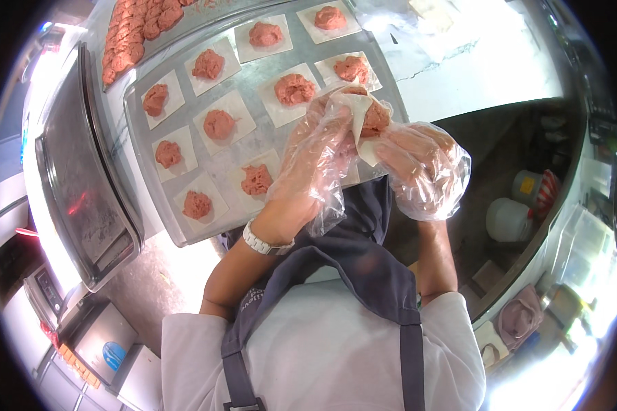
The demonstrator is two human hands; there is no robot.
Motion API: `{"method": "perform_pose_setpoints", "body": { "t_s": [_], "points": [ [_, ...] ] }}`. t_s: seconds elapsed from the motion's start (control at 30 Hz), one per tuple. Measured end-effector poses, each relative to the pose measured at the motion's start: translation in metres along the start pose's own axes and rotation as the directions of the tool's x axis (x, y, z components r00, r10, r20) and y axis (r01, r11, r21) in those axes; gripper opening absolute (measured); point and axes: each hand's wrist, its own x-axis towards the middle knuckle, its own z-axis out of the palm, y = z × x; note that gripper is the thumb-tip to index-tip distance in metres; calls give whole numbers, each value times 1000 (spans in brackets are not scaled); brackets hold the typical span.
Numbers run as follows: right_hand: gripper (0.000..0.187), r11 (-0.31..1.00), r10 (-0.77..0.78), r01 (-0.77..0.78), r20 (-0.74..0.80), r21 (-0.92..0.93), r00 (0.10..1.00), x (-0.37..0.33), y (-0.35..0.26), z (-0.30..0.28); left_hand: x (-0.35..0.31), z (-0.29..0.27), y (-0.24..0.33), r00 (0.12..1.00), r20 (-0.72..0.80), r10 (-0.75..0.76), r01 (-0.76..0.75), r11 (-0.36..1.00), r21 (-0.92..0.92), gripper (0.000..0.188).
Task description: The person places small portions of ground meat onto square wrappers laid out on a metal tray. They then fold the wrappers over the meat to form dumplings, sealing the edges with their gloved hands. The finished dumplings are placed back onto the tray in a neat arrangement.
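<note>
Glare bleaches the white counter (pixel 487 75); edges curve, and the lower-right rim seems blurred.

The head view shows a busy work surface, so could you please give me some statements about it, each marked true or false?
1. The left hand and right hand both wear clear plastic gloves. True.
2. The sheet at the hands lies flat on the tray. False: the folded sheet is held up, bent around some pink filling.
3. Several pink mounds sit on pale square sheets on the metal tray. True.
4. A white linked band is worn on the right wrist. False: the white linked band is on the left wrist.
5. The apron is bright yellow. False: the apron is dark.
</note>
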Motion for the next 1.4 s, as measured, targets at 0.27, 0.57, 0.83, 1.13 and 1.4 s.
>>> {"method": "perform_pose_setpoints", "body": {
  "t_s": [0.27, 0.57, 0.83, 1.13, 1.4],
  "points": [
    [46, 999, 5, -4, -19, 51, 1000, -1, -12, 18, 12, -2, -4, 998, 25, 62, -61, 998, -34, 28],
    [45, 997, 8, -6, -28, 77, 1000, 0, -20, 32, 5, -1, 8, 996, -42, 82, -76, 989, 129, 34],
    [44, 996, -12, 13, -15, 90, 1000, 5, -21, 30, 7, -12, 14, 997, 7, 78, -78, 990, 117, 38],
    [34, 874, 178, -115, -91, 471, 980, 5, -17, 31, 3, -11, 30, 991, -21, 132, -121, 951, 285, 44],
    [17, 855, 302, -338, 153, 392, 941, 61, -25, 12, -5, -4, 35, 983, -7, 181, -150, 835, 529, 44]
  ]
}}
